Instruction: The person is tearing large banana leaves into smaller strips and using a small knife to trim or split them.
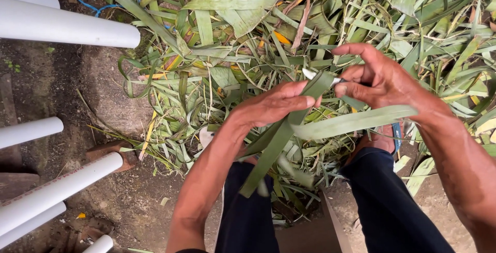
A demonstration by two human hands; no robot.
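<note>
Green leaf strip (281, 136) pinched in left hand (276, 103) | right hand (380, 80) closed on small blade (316, 75) just above | leaf pile (222, 51) beyond

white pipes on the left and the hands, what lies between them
In the head view, bare ground beside the white pipes, then a heap of cut green leaves reaching to the left hand.
</note>
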